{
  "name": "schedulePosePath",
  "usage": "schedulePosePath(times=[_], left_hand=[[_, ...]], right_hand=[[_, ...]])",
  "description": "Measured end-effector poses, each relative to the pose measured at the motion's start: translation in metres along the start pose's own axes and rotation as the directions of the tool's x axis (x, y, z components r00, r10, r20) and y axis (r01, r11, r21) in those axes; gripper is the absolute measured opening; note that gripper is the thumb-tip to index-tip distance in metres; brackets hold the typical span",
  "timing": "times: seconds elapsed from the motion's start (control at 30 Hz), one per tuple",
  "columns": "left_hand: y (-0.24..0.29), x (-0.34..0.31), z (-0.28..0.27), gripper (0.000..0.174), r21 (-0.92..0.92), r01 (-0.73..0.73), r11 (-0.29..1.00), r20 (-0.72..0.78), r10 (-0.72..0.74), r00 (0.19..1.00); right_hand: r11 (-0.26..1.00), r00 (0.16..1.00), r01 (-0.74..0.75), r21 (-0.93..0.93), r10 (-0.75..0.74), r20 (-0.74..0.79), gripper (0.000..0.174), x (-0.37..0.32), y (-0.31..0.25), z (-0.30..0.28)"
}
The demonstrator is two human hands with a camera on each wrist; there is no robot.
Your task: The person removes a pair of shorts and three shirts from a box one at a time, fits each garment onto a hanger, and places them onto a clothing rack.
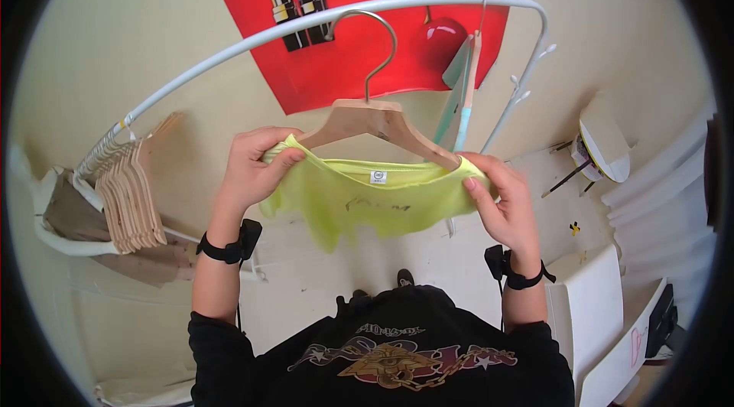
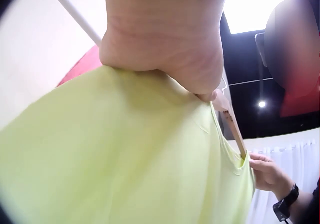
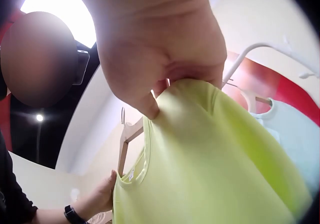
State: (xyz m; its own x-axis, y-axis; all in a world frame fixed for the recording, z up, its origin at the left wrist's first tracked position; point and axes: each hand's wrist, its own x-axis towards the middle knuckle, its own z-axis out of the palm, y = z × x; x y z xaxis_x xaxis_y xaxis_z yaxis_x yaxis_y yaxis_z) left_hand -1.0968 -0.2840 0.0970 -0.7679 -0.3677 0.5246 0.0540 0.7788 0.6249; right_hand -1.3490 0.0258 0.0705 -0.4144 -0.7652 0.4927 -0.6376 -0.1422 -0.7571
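A lime-yellow shirt (image 1: 313, 212) is on a wooden hanger (image 1: 355, 118), its neckline and white label facing me. My left hand (image 1: 256, 168) pinches the left shoulder of the shirt between thumb and fingers, over that end of the hanger. On the opposite shoulder, my right hand (image 1: 506, 196) grips the fabric the same way. The metal hook (image 1: 391, 40) points up and overlaps the white rail in the head view. Below the hands the shirt (image 2: 110, 149) hangs loosely, and the right wrist view shows its side (image 3: 200, 159) draping down.
The curved white rail (image 1: 206, 63) arches across ahead. Several bare wooden hangers (image 1: 130, 200) hang at its left end, beside brownish garments (image 1: 73, 212). Toward its right end hangs a pale blue garment (image 3: 295, 129). A white round-topped table (image 1: 604, 143) stands far right.
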Motion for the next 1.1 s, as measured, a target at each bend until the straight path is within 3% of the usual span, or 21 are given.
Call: schedulePosePath(times=[0.07, 0.13, 0.17, 0.2, 0.27, 0.33, 0.4, 0.47, 0.53, 0.57, 0.8, 0.87, 0.97, 1.03, 1.07, 1.1], left_hand=[[0.006, 0.029, 0.016, 0.026, 0.071, -0.082, 0.994, -0.003, 0.082, 0.997], [-0.002, 0.056, 0.037, 0.030, 0.248, -0.267, 0.931, 0.015, 0.272, 0.962], [-0.004, 0.069, 0.050, 0.032, 0.325, -0.261, 0.909, 0.028, 0.266, 0.963], [-0.006, 0.082, 0.063, 0.032, 0.329, -0.286, 0.900, 0.026, 0.294, 0.956], [-0.014, 0.104, 0.086, 0.031, 0.487, -0.394, 0.779, 0.091, 0.404, 0.910], [-0.026, 0.121, 0.106, 0.031, 0.481, -0.399, 0.780, 0.111, 0.398, 0.911], [-0.027, 0.135, 0.126, 0.033, 0.403, -0.395, 0.825, -0.011, 0.436, 0.900], [-0.027, 0.143, 0.133, 0.037, 0.362, -0.350, 0.864, 0.040, 0.361, 0.932], [-0.027, 0.144, 0.142, 0.046, 0.219, -0.262, 0.940, -0.093, 0.287, 0.953], [-0.029, 0.144, 0.140, 0.054, 0.170, -0.190, 0.967, -0.048, 0.201, 0.978], [-0.075, 0.100, 0.128, 0.053, 0.019, -0.201, 0.979, -0.021, 0.202, 0.979], [-0.092, 0.078, 0.123, 0.045, -0.137, -0.044, 0.990, 0.054, 0.052, 0.997], [-0.128, 0.049, 0.141, 0.024, -0.285, 0.175, 0.942, 0.177, -0.127, 0.976], [-0.154, 0.031, 0.171, 0.018, -0.390, 0.308, 0.868, 0.312, -0.191, 0.931], [-0.165, 0.017, 0.189, 0.018, -0.413, 0.345, 0.843, 0.376, -0.187, 0.907], [-0.168, 0.001, 0.207, 0.016, -0.434, 0.344, 0.833, 0.402, -0.163, 0.901]], right_hand=[[0.999, 0.999, -0.039, 0.024, 0.039, -0.003, 0.029, -0.013, 0.003, -0.016], [0.946, 0.966, -0.240, 0.217, 0.211, 0.150, 0.029, -0.028, 0.007, -0.028], [0.901, 0.952, -0.291, 0.321, 0.238, 0.195, 0.031, -0.034, 0.009, -0.029], [0.909, 0.959, -0.269, 0.318, 0.223, 0.173, 0.031, -0.038, 0.009, -0.025], [0.846, 0.943, -0.313, 0.432, 0.331, 0.036, 0.034, -0.043, 0.006, -0.013], [0.895, 0.954, -0.258, 0.364, 0.296, -0.052, 0.037, -0.040, 0.008, -0.015], [0.990, 0.989, -0.080, 0.118, 0.094, -0.118, 0.041, -0.032, 0.006, -0.018], [0.997, 0.990, -0.032, 0.066, 0.041, -0.136, 0.043, -0.017, -0.001, -0.013], [0.996, 0.985, -0.082, 0.019, 0.084, -0.151, 0.041, -0.001, -0.009, -0.002], [0.996, 0.985, -0.084, 0.015, 0.086, -0.152, 0.041, 0.006, -0.008, 0.007], [0.983, 0.955, -0.182, -0.024, 0.171, -0.243, 0.046, 0.041, 0.010, 0.076], [0.966, 0.934, -0.256, -0.026, 0.241, -0.264, 0.047, 0.042, 0.015, 0.091], [0.959, 0.937, -0.151, -0.238, 0.063, -0.343, 0.052, 0.034, 0.026, 0.111], [0.916, 0.904, -0.334, -0.221, 0.245, -0.349, 0.054, 0.023, 0.004, 0.108], [0.876, 0.849, -0.425, -0.229, 0.297, -0.438, 0.054, 0.014, -0.002, 0.103], [0.877, 0.847, -0.432, -0.211, 0.314, -0.430, 0.051, 0.000, -0.008, 0.097]])
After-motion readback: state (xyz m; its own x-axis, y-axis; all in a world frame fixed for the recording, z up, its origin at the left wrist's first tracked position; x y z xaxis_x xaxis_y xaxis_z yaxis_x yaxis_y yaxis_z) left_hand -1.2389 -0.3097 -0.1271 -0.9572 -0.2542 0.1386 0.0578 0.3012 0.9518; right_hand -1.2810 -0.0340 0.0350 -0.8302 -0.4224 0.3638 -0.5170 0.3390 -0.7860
